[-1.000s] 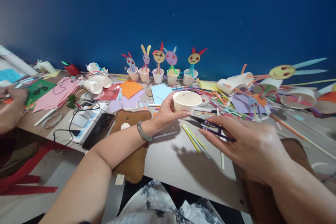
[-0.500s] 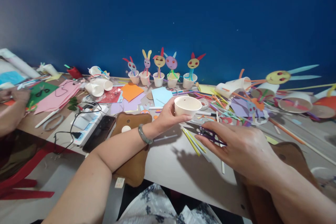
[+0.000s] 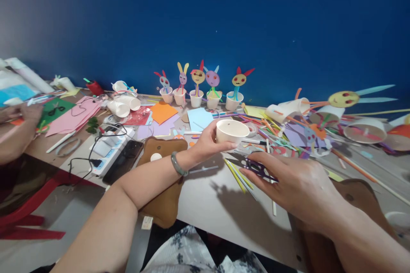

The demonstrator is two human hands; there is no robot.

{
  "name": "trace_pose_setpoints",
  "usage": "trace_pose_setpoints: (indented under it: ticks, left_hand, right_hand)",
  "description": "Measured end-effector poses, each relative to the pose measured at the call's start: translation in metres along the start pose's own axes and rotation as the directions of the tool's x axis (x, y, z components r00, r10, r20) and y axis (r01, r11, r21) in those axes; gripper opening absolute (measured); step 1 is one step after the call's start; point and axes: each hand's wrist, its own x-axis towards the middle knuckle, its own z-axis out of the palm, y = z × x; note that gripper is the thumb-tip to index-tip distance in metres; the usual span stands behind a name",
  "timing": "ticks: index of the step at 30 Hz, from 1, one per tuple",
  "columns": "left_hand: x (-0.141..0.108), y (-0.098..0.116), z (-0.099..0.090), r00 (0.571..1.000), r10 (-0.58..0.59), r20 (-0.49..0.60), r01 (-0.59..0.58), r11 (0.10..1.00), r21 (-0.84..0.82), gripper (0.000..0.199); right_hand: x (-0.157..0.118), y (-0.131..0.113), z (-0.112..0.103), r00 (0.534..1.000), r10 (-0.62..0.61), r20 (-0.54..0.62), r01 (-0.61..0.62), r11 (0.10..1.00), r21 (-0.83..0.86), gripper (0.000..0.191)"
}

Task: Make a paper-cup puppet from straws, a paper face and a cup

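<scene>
My left hand (image 3: 208, 141) is wrapped round the side of a white paper cup (image 3: 233, 132), held tilted above the table so its open top shows. A small dark spot marks the inside of the cup near its rim. Just below and right of the cup, my right hand (image 3: 288, 179) grips a pair of scissors (image 3: 258, 169) by dark purple handles, blades pointing left and apart from the cup. Under the scissors lie several yellow and pale straws (image 3: 238, 175) on the table.
Several paper cups with bunny-faced figures (image 3: 212, 79) stand along the blue wall. Tipped-over cups (image 3: 288, 109) and loose straws lie right. A power strip (image 3: 110, 147), phone (image 3: 123, 164) and brown cushion (image 3: 162, 179) are left. Another person's hand (image 3: 30, 115) works at far left.
The whole view has shifted slightly, so things sit a little further right. The scissors' blades show more clearly below the cup. Both hands keep their holds.
</scene>
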Motion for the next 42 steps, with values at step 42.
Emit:
trace_pose_setpoints:
  ticks: [42]
  left_hand:
    - [0.0037,-0.0089,-0.0024,0.998,-0.014,-0.063,0.008,0.996,-0.088,0.076]
  right_hand:
    - [0.0036,-0.0056,0.0037,0.998,0.065,0.004,-0.065,0.997,0.039,0.029]
